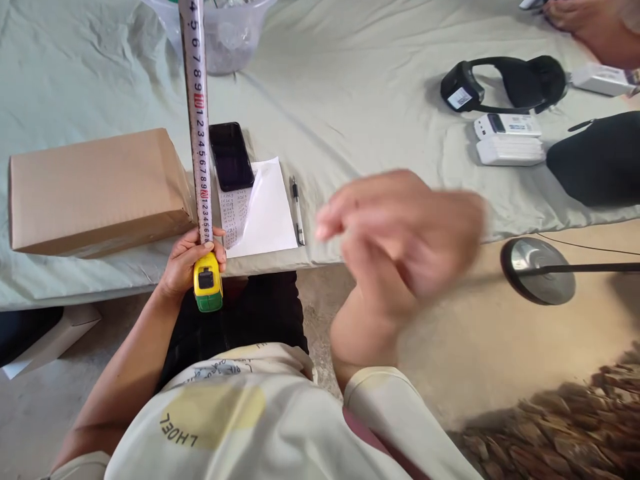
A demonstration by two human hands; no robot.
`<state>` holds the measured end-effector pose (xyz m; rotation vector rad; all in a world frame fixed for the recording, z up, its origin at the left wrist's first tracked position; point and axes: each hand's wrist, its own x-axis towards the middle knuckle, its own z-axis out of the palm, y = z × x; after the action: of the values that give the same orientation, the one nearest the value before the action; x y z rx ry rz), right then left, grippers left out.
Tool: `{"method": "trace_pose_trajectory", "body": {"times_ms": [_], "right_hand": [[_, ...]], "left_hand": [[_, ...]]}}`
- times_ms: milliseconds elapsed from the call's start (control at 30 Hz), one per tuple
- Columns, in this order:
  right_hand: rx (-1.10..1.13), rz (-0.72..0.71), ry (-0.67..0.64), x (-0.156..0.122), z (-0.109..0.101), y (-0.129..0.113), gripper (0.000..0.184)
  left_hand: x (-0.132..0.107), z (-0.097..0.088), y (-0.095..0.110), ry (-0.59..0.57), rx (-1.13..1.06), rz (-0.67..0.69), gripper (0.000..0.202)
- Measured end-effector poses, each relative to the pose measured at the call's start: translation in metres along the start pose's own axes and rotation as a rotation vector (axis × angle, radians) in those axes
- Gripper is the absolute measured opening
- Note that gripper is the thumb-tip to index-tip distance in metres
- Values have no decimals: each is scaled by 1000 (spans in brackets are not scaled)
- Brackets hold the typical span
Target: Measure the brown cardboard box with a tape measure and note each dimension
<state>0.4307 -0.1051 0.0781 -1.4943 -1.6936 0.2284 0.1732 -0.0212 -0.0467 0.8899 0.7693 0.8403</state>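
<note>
My left hand (184, 261) grips a yellow and green tape measure (207, 283) at the table's front edge. Its white blade (197, 107) runs out straight across the table, past the right end of a brown cardboard box (95, 190), and leaves the top of the view. My right hand (400, 233) hovers in the air right of the table edge, smeared by motion, fingers loosely curled with nothing visible in them. A black phone (231, 155) lies just right of the blade, on a white sheet of paper (263, 210) with a pen (297, 210) beside it.
A pale green cloth (360, 107) covers the table. A clear plastic tub (227, 33) stands at the back. A black headset (505, 83) and white devices (507, 137) lie at the right, near another person's hand (595, 23). A round metal stand base (537, 270) sits on the floor.
</note>
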Motion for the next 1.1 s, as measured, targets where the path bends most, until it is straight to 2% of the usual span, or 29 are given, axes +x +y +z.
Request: {"method": "trace_pose_trajectory", "body": {"times_ms": [33,67,133,200,300,400,500,633,800,1000,1100], "right_hand": [[44,-17,130,16,9,24,15],[27,-76,162,27,19,48,16],[-103,-97,101,34,36,91,24],[-216,-14,-9,31,49,125,33],[-367,68,-150,25,65,155,42],[-426,77,-266,23,77,163,46],[-459,19,-364,20,83,161,45],[-549,-14,-336,9,80,164,39],[-601,-65,-329,-8,59,173,34],[-569,-109,-379,-15,39,179,24],[-567,-154,-433,-12,39,178,33]], "left_hand": [[0,1,1,9,6,-3,23],[0,3,2,20,8,-4,24],[0,5,3,35,7,-10,25],[0,7,4,37,7,-7,25],[1,9,5,32,21,-35,24],[1,8,6,-2,67,-103,25],[3,6,8,-90,140,-166,27],[8,9,11,-163,233,-248,28],[14,16,15,-119,268,-332,29],[19,25,20,-49,229,-344,37],[18,26,20,-19,212,-327,43]]}}
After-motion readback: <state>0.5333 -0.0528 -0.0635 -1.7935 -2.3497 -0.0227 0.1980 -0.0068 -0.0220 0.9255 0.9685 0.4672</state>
